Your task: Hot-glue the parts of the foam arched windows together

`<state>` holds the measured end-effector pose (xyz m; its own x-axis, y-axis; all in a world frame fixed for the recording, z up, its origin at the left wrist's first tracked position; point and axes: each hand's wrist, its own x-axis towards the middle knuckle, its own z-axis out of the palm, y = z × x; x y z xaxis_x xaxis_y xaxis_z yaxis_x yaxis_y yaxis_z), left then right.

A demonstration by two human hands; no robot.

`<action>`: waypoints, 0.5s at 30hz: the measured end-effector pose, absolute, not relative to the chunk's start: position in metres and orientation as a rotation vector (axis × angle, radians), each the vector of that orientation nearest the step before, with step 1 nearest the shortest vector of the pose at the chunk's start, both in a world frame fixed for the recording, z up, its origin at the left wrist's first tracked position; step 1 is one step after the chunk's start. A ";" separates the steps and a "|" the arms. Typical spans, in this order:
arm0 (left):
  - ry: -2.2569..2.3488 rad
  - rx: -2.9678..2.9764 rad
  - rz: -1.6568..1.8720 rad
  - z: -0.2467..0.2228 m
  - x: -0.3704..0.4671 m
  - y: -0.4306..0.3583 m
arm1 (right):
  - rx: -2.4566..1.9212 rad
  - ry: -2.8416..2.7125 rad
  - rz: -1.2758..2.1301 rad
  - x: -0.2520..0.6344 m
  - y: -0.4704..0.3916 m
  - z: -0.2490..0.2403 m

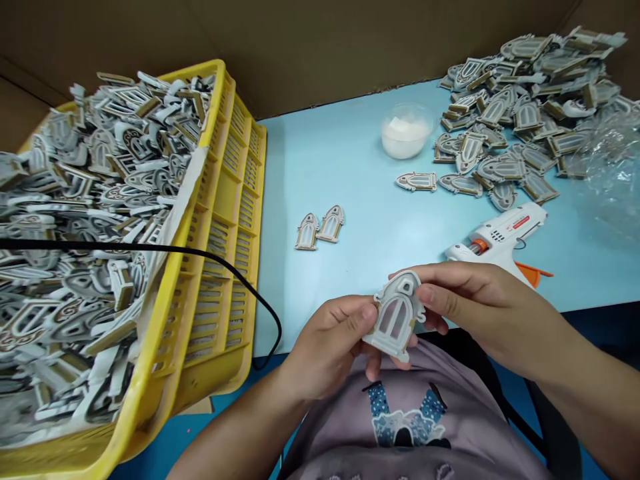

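A small white arched window ornament with see-through panes is held up between both hands, over the table's near edge. My left hand pinches its left side, thumb in front and fingers behind. On the upper right side, my right hand grips it near the scrolled edge with thumb and fingers. Two similar arched ornaments lie side by side on the light blue table. A white glue gun with an orange trigger rests just beyond my right hand.
At the left stands a yellow plastic crate heaped with ornaments. A black cable hangs across it. A clear tub of white material sits at the back, beside an ornament pile and a clear plastic bag. Cardboard borders the rear.
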<state>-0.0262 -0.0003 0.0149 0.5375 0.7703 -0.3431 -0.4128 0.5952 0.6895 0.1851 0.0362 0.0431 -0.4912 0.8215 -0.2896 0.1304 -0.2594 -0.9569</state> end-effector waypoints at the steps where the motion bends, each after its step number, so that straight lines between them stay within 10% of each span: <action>1: 0.703 0.581 0.775 0.014 -0.027 -0.001 | -1.236 -1.555 1.647 0.183 0.035 0.045; 6: 0.819 0.684 0.905 0.008 -0.029 -0.003 | -1.313 -1.965 0.567 0.175 0.024 0.053; 15: 0.858 0.793 0.979 0.008 -0.028 -0.009 | -1.211 -2.194 0.021 0.159 0.015 0.060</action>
